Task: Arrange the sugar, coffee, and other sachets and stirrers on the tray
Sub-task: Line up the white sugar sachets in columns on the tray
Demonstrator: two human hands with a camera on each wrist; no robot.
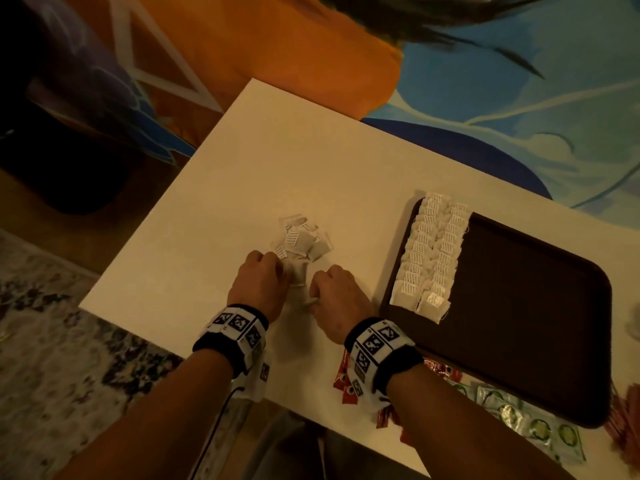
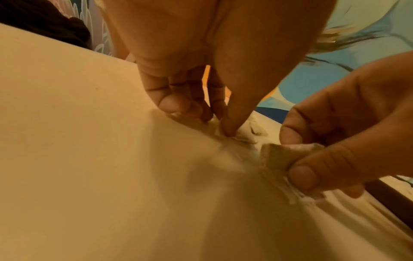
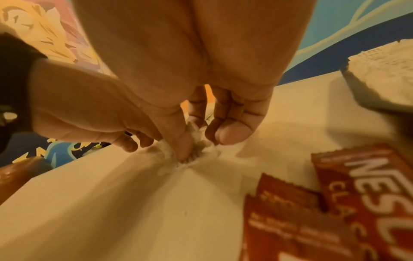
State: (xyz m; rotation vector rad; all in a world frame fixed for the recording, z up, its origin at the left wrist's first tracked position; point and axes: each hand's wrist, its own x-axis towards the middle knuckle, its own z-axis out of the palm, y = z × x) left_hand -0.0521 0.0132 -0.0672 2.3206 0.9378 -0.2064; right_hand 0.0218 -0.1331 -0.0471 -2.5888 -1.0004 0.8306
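A loose heap of white tea bags (image 1: 301,239) lies mid-table. My left hand (image 1: 280,268) pinches a tea bag (image 2: 213,123) at the heap's near edge, thumb and fingers curled onto it. Just to its right, my right hand (image 1: 313,299) pinches another tea bag (image 3: 197,150) between thumb and fingers; this same tea bag (image 2: 277,159) also shows in the left wrist view. The dark brown tray (image 1: 526,306) sits to the right, with two neat rows of tea bags (image 1: 429,258) along its left side.
Red coffee sachets (image 1: 344,379) lie under my right wrist at the near table edge, close up as Nescafe sachets (image 3: 348,203). Green-printed sachets (image 1: 512,410) lie by the tray's near corner. A reddish-brown bundle (image 1: 623,427) lies at the far right. Colourful bedding lies beyond the white table (image 1: 277,161).
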